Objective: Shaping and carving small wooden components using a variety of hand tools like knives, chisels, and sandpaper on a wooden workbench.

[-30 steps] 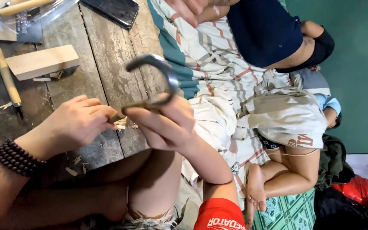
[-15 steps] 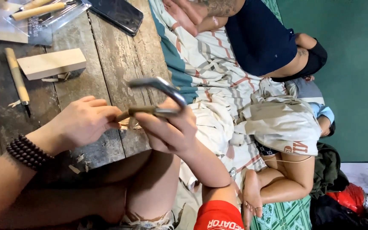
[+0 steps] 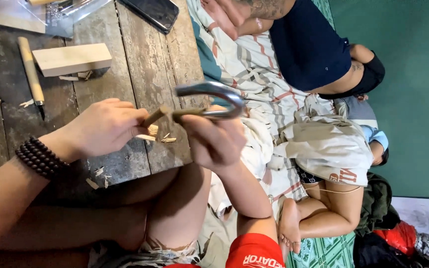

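Note:
My left hand, with a dark bead bracelet on its wrist, pinches the end of a short wooden stick. My right hand grips the other end, an olive handle carrying a curved grey metal hook that arches above my fingers. Both hands meet over the near edge of a worn plank table. Pale wood shavings lie just under the stick. My bare knee is below the hands.
On the table lie a pale wood block, a wooden-handled carving tool, a dark phone and a clear plastic bag. Beside it, on a striped cloth, are a person in a dark blue top and another in white.
Both hands keep their hold on the stick and the hook tool. The pair has shifted slightly in view as the camera moved, and the hook tilts a little differently.

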